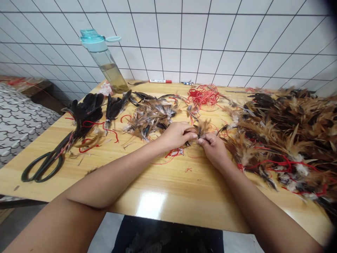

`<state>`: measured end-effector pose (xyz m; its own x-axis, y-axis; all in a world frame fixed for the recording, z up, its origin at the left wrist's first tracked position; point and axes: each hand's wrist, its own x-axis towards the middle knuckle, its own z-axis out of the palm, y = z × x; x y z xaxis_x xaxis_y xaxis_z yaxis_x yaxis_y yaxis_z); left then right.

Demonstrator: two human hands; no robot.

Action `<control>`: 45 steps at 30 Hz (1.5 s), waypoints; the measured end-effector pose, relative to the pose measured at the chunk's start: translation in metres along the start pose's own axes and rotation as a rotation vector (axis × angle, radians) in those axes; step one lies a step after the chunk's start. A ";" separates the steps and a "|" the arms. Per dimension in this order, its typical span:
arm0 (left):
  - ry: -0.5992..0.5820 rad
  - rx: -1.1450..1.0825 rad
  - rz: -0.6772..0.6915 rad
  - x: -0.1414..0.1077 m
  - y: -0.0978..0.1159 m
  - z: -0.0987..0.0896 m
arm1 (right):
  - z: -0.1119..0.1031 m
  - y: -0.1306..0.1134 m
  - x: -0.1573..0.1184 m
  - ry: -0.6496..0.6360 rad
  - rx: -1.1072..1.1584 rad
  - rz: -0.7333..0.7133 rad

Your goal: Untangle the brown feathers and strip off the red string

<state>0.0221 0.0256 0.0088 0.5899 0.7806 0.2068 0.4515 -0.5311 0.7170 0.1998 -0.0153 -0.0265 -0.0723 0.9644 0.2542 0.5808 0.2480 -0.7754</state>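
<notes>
Brown-and-tan feather tuft (202, 129) sits btwn both hands, just above the desk (158, 182), around mid-front. L hand (176, 136) reaches in from lower left, back of hand up, fingers curled shut on the tuft's base. R hand (213, 150) comes from lower right, thumb & fingertips (200, 141) pinched on the same tuft. Hands nearly touching, wrists angled in. L forearm lies low across the desk's front edge; R forearm rises from lower right corner.

Only container: clear water bottle (104, 59) w/ teal cap, upright at back L, right by the white tiled wall (210, 35), yellowish liquid in lower part.

Around the hands: loose pile of mixed brown & dark feathers (151, 119) just L, tangle of red thread (202, 96) behind, big heap of brown, tan & black feathers (284, 133) w/ red string through it on R. Black feather bunches (86, 112) further L, partly tied w/ red string, lying over blades of dark-green-handled scissors (44, 161). Red-capped marker (160, 81) lies along back edge. Patterned bedding (18, 123) beyond desk's L side.
</notes>
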 end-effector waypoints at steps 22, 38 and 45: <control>-0.015 -0.863 -0.269 0.000 -0.009 0.017 | 0.005 -0.008 -0.007 0.003 0.066 -0.019; 0.040 -0.766 -0.327 -0.001 -0.003 0.019 | 0.000 -0.007 -0.003 -0.079 0.219 -0.040; -0.051 -0.871 -0.229 -0.002 -0.002 0.020 | 0.000 -0.003 -0.004 -0.127 0.253 -0.038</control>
<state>0.0339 0.0184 -0.0063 0.5859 0.8102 -0.0179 -0.0936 0.0897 0.9916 0.1986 -0.0203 -0.0250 -0.2006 0.9539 0.2234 0.3559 0.2834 -0.8905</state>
